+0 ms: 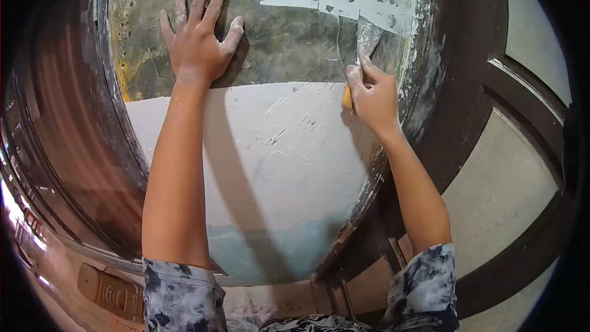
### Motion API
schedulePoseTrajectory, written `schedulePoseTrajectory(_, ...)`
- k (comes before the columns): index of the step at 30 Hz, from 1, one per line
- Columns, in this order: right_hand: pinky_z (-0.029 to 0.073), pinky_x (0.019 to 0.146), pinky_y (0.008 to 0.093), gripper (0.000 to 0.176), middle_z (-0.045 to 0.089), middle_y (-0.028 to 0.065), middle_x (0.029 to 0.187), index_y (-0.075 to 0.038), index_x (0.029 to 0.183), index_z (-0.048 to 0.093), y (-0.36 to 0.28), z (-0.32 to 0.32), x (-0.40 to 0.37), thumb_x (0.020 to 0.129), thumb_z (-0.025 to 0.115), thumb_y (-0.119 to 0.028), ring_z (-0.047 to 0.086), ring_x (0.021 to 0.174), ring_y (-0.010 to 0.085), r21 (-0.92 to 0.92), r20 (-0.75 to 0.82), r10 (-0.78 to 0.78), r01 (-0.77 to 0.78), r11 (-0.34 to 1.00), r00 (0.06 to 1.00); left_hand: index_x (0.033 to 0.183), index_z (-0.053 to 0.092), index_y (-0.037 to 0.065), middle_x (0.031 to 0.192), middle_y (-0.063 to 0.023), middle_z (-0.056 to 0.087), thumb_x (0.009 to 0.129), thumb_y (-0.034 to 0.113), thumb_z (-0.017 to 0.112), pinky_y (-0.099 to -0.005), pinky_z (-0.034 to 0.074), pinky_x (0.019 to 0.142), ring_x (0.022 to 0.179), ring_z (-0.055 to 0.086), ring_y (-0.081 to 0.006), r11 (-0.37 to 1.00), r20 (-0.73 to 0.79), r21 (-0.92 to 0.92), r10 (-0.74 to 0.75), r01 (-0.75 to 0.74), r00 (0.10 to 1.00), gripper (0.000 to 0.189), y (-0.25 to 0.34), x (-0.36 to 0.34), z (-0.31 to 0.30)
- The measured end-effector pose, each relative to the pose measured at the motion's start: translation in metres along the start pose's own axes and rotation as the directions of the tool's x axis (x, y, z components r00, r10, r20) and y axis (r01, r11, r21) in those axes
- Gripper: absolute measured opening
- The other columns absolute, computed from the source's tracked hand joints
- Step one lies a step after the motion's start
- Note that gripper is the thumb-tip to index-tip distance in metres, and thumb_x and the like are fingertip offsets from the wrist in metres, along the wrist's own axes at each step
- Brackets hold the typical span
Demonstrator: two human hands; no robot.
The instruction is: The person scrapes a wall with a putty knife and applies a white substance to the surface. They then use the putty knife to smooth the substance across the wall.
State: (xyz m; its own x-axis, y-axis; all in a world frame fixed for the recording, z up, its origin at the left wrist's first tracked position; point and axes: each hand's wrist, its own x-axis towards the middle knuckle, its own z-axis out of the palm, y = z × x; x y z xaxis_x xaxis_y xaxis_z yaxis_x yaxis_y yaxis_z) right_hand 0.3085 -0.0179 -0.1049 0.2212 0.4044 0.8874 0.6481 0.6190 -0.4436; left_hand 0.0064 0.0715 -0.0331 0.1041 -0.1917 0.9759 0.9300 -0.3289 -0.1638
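Left hand (200,49) is lying spread flat on the panel (313,166), holding nothing, while right hand (375,97) is gripping a scraper (370,35), blade pointing up just beyond that hand, where too steep a tilt or slipping grip could be gouging the panel.

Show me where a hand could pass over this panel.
Likely across the dark band between the left hand and the putty knife, and over the white area below, between the forearms. It's crowded at right, where the right hand grips the putty knife near the spattered frame.
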Motion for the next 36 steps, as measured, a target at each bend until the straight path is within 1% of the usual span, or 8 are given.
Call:
schedulePoseTrajectory(5, 0.051, 0.071, 0.0287, 0.042, 0.073, 0.0128, 0.087, 0.001, 0.137, 0.062, 0.003, -0.029, 0.034, 0.100, 0.064, -0.018, 0.060, 0.072, 0.0126, 0.136, -0.025, 0.193, -0.188, 0.973, 0.981, 0.152, 0.049, 0.039, 0.165, 0.0081, 0.037, 0.092, 0.054, 0.063, -0.0660, 0.015, 0.123, 0.154, 0.030, -0.0311, 1.000, -0.031, -0.006, 0.008, -0.009, 0.999, 0.063, -0.002, 0.001, 0.003)
schedulePoseTrajectory(7, 0.050, 0.066, 0.0330, 0.041, 0.068, 0.0087, 0.077, 0.002, 0.137, 0.062, 0.028, -0.021, 0.020, 0.101, 0.062, -0.017, 0.057, 0.066, 0.0143, 0.001, -0.133, -0.051, 0.051, 0.999, 0.990, 0.153, 0.049, 0.034, 0.166, 0.0048, 0.038, 0.095, 0.051, 0.061, -0.0650, 0.015, 0.122, 0.155, 0.028, -0.0324, 1.000, -0.025, -0.003, 0.025, -0.025, 0.999, 0.061, -0.002, 0.001, 0.002)
schedulePoseTrajectory(12, 0.052, 0.084, 0.0344, 0.040, 0.072, 0.0260, 0.119, 0.001, 0.134, 0.064, 0.004, -0.035, 0.044, 0.103, 0.056, -0.022, 0.070, 0.088, 0.0272, -0.184, -0.160, -0.096, 0.066, 0.981, 0.982, 0.153, 0.049, 0.035, 0.166, 0.0055, 0.038, 0.095, 0.050, 0.061, -0.0645, 0.016, 0.122, 0.155, 0.029, -0.0320, 1.000, 0.000, 0.011, 0.006, -0.006, 1.000, 0.061, 0.000, 0.000, -0.001)
schedulePoseTrajectory(15, 0.053, 0.084, 0.0355, 0.038, 0.072, 0.0258, 0.116, -0.003, 0.136, 0.064, 0.016, -0.037, 0.059, 0.103, 0.054, -0.020, 0.071, 0.090, 0.0349, -0.314, -0.240, -0.270, 0.189, 0.931, 0.933, 0.153, 0.049, 0.035, 0.166, 0.0061, 0.038, 0.095, 0.049, 0.062, -0.0643, 0.016, 0.122, 0.154, 0.029, -0.0312, 1.000, -0.021, 0.013, 0.010, -0.010, 1.000, 0.061, -0.002, 0.000, 0.002)
schedulePoseTrajectory(19, 0.053, 0.085, 0.0381, 0.039, 0.073, 0.0250, 0.110, -0.005, 0.138, 0.063, 0.001, -0.032, 0.013, 0.103, 0.053, -0.019, 0.071, 0.090, 0.0367, -0.314, -0.129, 0.031, -0.070, 0.947, 0.991, 0.152, 0.049, 0.037, 0.165, 0.0071, 0.039, 0.093, 0.051, 0.062, -0.0648, 0.017, 0.122, 0.154, 0.031, -0.0306, 1.000, -0.043, -0.010, 0.008, -0.009, 0.999, 0.061, -0.001, -0.002, 0.002)
schedulePoseTrajectory(24, 0.053, 0.077, 0.0416, 0.041, 0.069, 0.0285, 0.095, -0.008, 0.139, 0.063, 0.000, -0.047, 0.081, 0.101, 0.055, -0.022, 0.070, 0.079, 0.0361, -0.304, -0.201, -0.243, 0.175, 0.937, 0.949, 0.152, 0.049, 0.036, 0.165, 0.0063, 0.039, 0.094, 0.049, 0.062, -0.0649, 0.018, 0.121, 0.154, 0.031, -0.0308, 1.000, -0.050, 0.001, 0.027, -0.027, 0.998, 0.061, -0.003, 0.000, 0.002)
schedulePoseTrajectory(31, 0.053, 0.078, 0.0404, 0.041, 0.069, 0.0295, 0.096, -0.007, 0.139, 0.063, -0.006, -0.046, 0.060, 0.102, 0.054, -0.022, 0.069, 0.078, 0.0359, -0.353, -0.197, -0.195, 0.116, 0.928, 0.961, 0.151, 0.050, 0.037, 0.164, 0.0067, 0.040, 0.094, 0.051, 0.062, -0.0628, 0.017, 0.122, 0.153, 0.032, -0.0306, 1.000, -0.044, -0.006, 0.009, -0.009, 0.999, 0.060, -0.002, -0.001, 0.002)
schedulePoseTrajectory(36, 0.052, 0.094, 0.0398, 0.041, 0.069, 0.0281, 0.119, 0.000, 0.136, 0.063, 0.001, -0.036, 0.059, 0.102, 0.053, -0.021, 0.070, 0.107, 0.0400, -0.301, -0.195, -0.184, 0.120, 0.946, 0.964, 0.151, 0.051, 0.036, 0.164, 0.0069, 0.040, 0.095, 0.050, 0.062, -0.0622, 0.017, 0.123, 0.154, 0.031, -0.0304, 1.000, -0.047, 0.012, 0.012, -0.011, 0.999, 0.059, -0.003, 0.000, 0.001)
